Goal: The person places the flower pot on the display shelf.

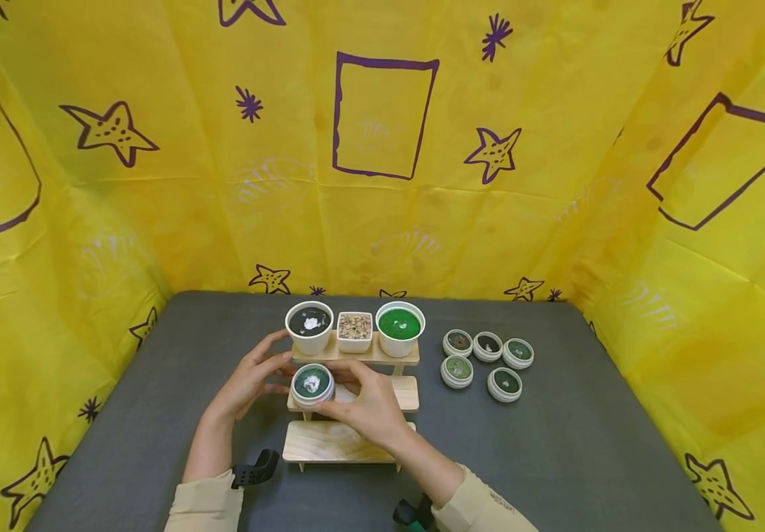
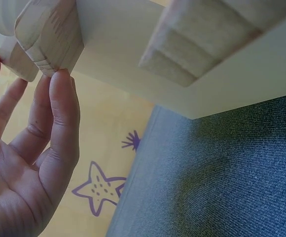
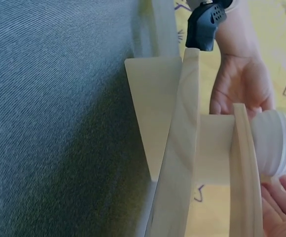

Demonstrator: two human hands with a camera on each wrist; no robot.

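Observation:
My right hand (image 1: pixel 372 406) holds a small round white tub (image 1: pixel 312 386) between thumb and fingers, at the left end of the middle shelf of a three-step wooden stand (image 1: pixel 338 442). Dark green filling with a white blotch shows in the tub. In the right wrist view, the tub (image 3: pixel 271 140) has its base right at a shelf edge. My left hand (image 1: pixel 249 384) is at the stand's left side, fingers extended. Its fingertips touch the ends of the wooden boards (image 2: pixel 59 39) in the left wrist view.
On the top shelf stand a white cup (image 1: pixel 310 341) of black filling, a square dish (image 1: pixel 355 343) of small speckled bits and a white cup (image 1: pixel 400 347) of bright green filling. Several small white tubs (image 1: pixel 457 371) sit right of the stand. Yellow cloth (image 1: pixel 389 236) encloses the dark table (image 1: pixel 555 443).

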